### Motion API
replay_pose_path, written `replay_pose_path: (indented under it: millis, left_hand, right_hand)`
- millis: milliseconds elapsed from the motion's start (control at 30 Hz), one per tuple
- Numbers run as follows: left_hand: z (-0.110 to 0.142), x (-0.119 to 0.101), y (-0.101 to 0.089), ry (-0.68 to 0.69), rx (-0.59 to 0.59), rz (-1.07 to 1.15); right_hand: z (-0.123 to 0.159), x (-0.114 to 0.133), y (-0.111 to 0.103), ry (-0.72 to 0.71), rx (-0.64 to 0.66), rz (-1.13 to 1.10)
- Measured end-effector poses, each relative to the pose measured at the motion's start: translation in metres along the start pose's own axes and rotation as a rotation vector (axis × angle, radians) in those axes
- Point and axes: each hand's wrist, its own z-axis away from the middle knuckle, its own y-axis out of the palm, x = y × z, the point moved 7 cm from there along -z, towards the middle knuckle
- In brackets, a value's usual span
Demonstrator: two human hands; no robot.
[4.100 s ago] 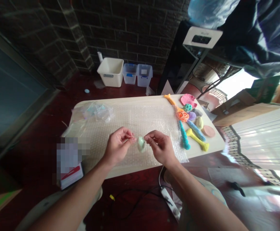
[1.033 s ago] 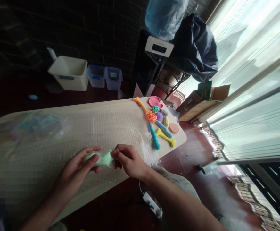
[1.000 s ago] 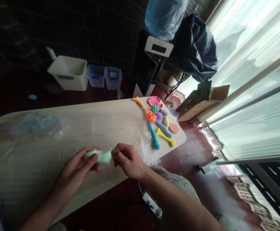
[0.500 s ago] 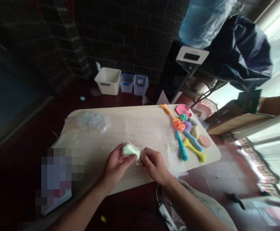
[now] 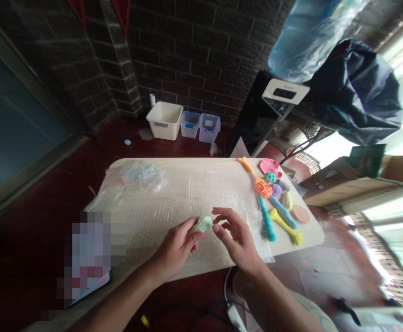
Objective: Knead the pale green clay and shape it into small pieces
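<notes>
My left hand is closed around a pale green lump of modelling clay, which seems to have clear wrap about it. Close on its right is my right hand, fingers apart and bent toward the lump; whether a fingertip touches it is hard to see. Both hands are over a sheet of bubble wrap on the pale table. To the right lie coloured clay-like pieces: a teal stick, a blue stick, a yellow bone shape and an orange coiled piece.
Crumpled clear plastic packets lie at the table's far left. A pink piece and a flat peach disc are near the right edge. Beyond the table stand a white bin, clear boxes and a water dispenser.
My right hand's fingers, pinched together beside the lump before, have spread apart. The left hand has turned the green lump, and the view has shifted slightly.
</notes>
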Motion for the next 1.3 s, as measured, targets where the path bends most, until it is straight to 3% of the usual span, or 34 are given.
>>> replay_pose_path:
  millis: [133, 267, 400, 667, 900, 1033, 1133, 1300]
  left_hand:
    - [0.0, -0.006, -0.003, 0.037, 0.007, -0.163]
    - [-0.002, -0.011, -0.002, 0.072, 0.056, -0.177]
    - [-0.002, -0.004, -0.003, -0.008, 0.047, -0.078]
    - [-0.002, 0.008, -0.011, -0.088, -0.073, 0.161]
    - [-0.006, -0.014, -0.019, 0.051, -0.162, 0.239]
    - [-0.006, -0.013, -0.03, 0.044, -0.224, 0.046]
    - [-0.003, -0.011, -0.037, 0.042, -0.268, -0.077]
    - [-0.003, -0.016, -0.03, 0.099, -0.215, -0.179]
  right_hand:
    - [0.0, 0.005, 0.005, -0.039, 0.049, -0.027]
    - [-0.001, -0.007, 0.006, 0.08, 0.113, -0.208]
    - [0.002, -0.014, 0.011, 0.18, 0.185, -0.313]
    - [0.003, -0.016, 0.021, 0.238, 0.14, -0.394]
    - [-0.001, -0.031, 0.017, 0.308, 0.005, -0.52]
    - [-0.001, -0.038, 0.019, 0.333, 0.033, -0.443]
    - [0.0, -0.038, 0.019, 0.315, 0.069, -0.258]
    - [0.001, -0.036, 0.017, 0.256, 0.088, -0.136]
